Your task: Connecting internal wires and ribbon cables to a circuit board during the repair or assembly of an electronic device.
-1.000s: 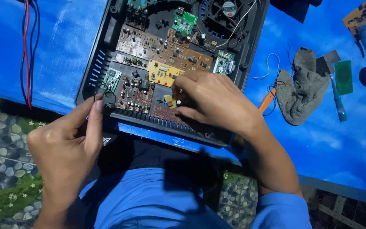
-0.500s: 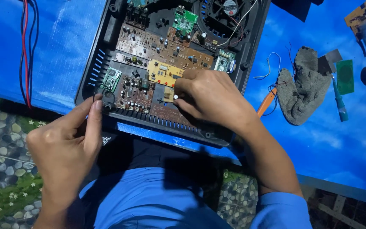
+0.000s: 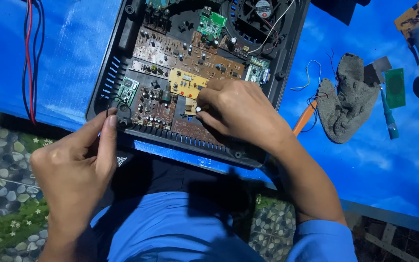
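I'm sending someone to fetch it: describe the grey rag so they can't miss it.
Start at the open black casing full of circuit boards on the blue sheet. Look right, past the right hand. The grey rag lies crumpled there, the only soft cloth among hard tools and parts.

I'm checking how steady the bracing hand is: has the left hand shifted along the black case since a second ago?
No. The left hand stays pinched at the black case's near-left corner.

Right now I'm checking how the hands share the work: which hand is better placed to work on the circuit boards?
Right. The right hand already rests over the circuit boards, fingertips on a component; the left hand grips the black casing at its near corner.
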